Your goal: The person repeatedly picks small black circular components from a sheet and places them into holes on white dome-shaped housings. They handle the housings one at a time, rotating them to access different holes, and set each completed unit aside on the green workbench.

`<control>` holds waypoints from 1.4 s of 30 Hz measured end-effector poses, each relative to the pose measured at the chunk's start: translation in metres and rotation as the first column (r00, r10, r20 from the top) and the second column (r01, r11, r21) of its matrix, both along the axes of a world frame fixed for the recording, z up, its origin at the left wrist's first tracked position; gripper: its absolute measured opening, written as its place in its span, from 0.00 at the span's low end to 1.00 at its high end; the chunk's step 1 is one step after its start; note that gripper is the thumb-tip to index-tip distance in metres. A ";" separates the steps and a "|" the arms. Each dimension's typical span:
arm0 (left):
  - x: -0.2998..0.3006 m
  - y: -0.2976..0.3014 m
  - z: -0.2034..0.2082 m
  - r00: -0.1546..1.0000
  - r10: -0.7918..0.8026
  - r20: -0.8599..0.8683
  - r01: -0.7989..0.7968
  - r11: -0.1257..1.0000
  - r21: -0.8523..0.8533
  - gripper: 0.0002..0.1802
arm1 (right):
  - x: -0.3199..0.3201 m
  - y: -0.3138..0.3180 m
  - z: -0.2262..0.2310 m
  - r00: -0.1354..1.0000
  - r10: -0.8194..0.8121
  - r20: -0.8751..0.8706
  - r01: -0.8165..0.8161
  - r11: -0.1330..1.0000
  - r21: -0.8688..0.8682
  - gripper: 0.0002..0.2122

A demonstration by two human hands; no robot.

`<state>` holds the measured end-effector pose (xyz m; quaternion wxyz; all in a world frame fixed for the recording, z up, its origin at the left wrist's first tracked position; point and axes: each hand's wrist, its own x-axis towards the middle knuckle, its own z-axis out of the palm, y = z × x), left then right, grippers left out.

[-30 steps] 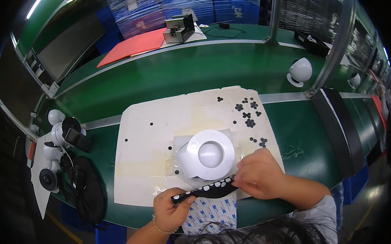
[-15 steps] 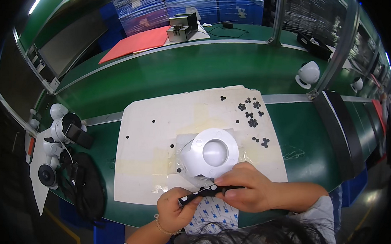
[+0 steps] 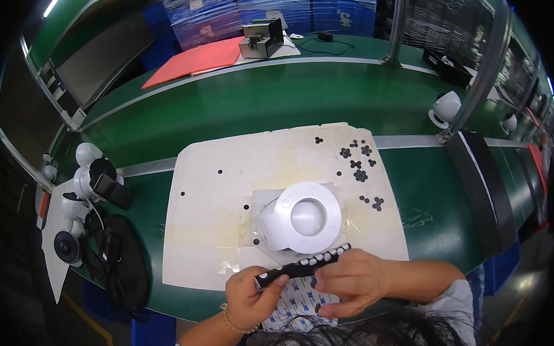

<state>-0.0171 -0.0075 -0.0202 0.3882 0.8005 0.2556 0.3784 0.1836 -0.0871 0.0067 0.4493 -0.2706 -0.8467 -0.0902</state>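
Observation:
My left hand (image 3: 250, 298) is closed on the near end of a black strip (image 3: 300, 268) that carries a row of white round spots. The strip slants up to the right, just in front of a white ring-shaped plastic part (image 3: 332, 222). Beside the strip's lower edge is my right hand (image 3: 352, 281), its thumb and fingers apart. Small dark spots show at its fingertips, perhaps round pads like those on the board. Under the hands lies a white sheet with blue print (image 3: 296, 307).
Several small black round pads (image 3: 360, 175) cluster on the pale board (image 3: 212, 232) at the far right, with a few loose at left. White camera-like devices (image 3: 82, 183), a black pouch (image 3: 128, 259) and cables stand left. A long black box (image 3: 477, 182) lies right.
My right hand has drawn back from the strip and its fingers have spread. More of the strip's white spots now show. My left hand keeps its hold, almost in the same place.

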 end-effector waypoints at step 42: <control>0.001 0.012 -0.009 0.974 -0.172 -0.150 0.224 0.842 0.490 0.19 | 0.010 0.055 0.024 0.878 -0.321 -0.356 0.064 0.814 -0.577 0.22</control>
